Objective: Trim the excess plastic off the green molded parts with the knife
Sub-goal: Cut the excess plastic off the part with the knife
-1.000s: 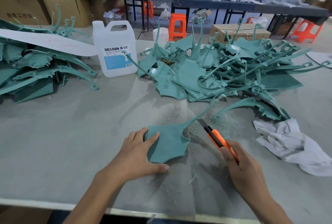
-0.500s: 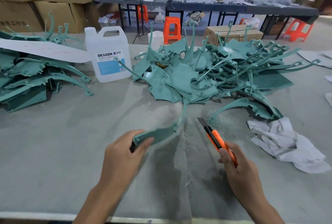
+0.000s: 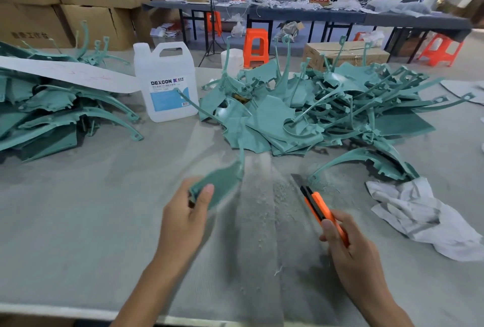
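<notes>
Green molded part [image 3: 222,183] hangs tilted above the surface [image 3: 78,221], thin stem pointing away, its near edge pinched in the grip of the left hand [image 3: 183,221], probably to offer an edge for trimming. The right hand [image 3: 353,256] has its grip wrapped round the orange knife [image 3: 318,204], blade extended, held just beside; the pile [image 3: 301,117] lies beyond.

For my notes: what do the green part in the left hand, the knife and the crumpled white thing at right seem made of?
The green part: likely molded plastic, matte teal, thin with a slender stem; motion-blurred. The knife: orange plastic body with black slider, bare grey metal blade. The white thing: probably soft cloth, judging by its folds and creases.
</notes>
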